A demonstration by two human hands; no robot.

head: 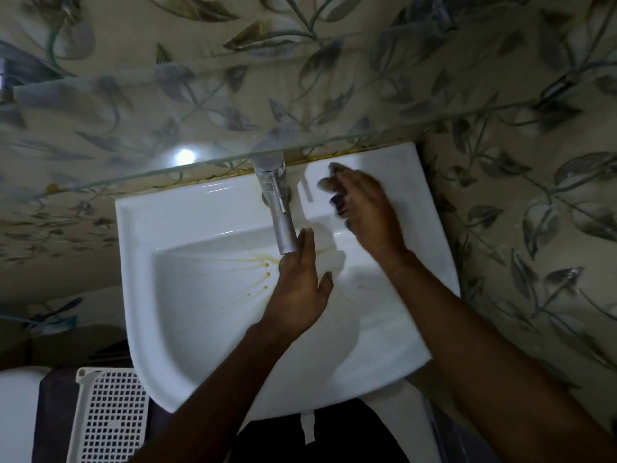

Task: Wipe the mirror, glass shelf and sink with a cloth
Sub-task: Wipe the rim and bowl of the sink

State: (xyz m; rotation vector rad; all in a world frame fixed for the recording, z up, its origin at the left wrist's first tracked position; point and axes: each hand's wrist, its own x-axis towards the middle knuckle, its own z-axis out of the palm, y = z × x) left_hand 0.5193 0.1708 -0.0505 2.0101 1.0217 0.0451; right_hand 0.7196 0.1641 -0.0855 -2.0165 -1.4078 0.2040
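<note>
The white sink [187, 329] fills the middle of the view, with brown stains running down its basin near the overflow holes. A chrome faucet [278, 208] stands at its back edge. My left hand [297, 289] lies flat in the basin just below the spout, fingers stretched out, holding nothing. My right hand [360, 205] is on the sink's back right ledge, blurred, fingers bent. Dark patches show at its fingertips; I cannot tell whether a cloth is in it. The glass shelf [133, 128] spans the wall above the sink. No mirror is in view.
Leaf-patterned tiles cover the wall all around. Chrome brackets [554, 88] hold the shelf. A white perforated basket [110, 416] stands at the lower left beside a white rounded object [16, 412]. A lamp's reflection [185, 157] glares on the glass.
</note>
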